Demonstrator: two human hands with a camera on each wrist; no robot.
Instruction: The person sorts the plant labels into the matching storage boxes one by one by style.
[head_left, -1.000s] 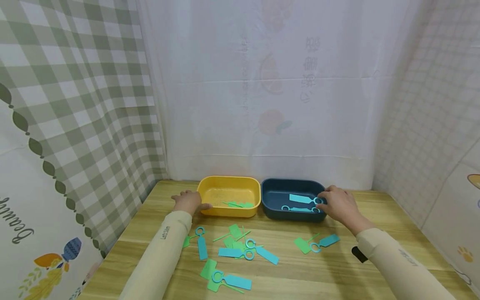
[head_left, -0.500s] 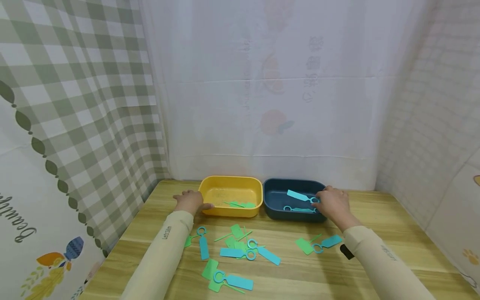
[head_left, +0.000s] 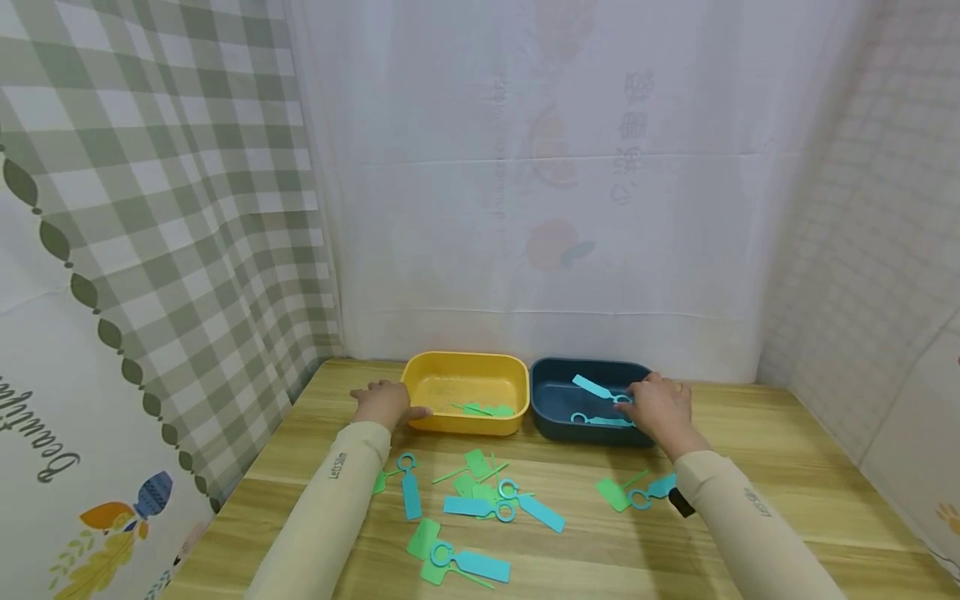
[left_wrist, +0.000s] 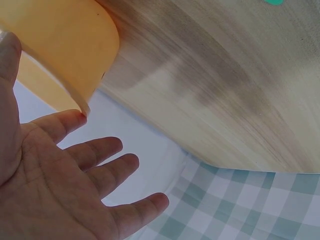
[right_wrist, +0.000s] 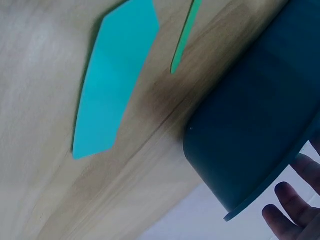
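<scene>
In the head view my left hand [head_left: 382, 403] is at the left end of the yellow bin [head_left: 420, 423], fingers spread and straight, thumb over the front rim. The left wrist view shows its index fingertip touching the rim. Over the right end of the dark blue bin [head_left: 555, 429], my right hand [head_left: 663, 410] pinches the ring end of a blue plant tag [head_left: 591, 387], whose flat blade slants up to the left. A second blue plant tag [head_left: 609, 422] lies inside this bin. Green plant labels [head_left: 487, 410] lie in the yellow one. In the right wrist view the pinching fingertips are hidden.
Several blue tags [head_left: 480, 566] and green labels [head_left: 424, 537] lie scattered on the wooden table [head_left: 570, 558] before the bins. Another blue tag [head_left: 663, 486] with a green label [head_left: 613, 495] lies near the right forearm. Cloth curtains [head_left: 547, 250] enclose the back and sides.
My right hand has shifted left over the dark blue bin, and the pinched tag has tilted, its blade end rising. The left hand stays at the yellow bin.
</scene>
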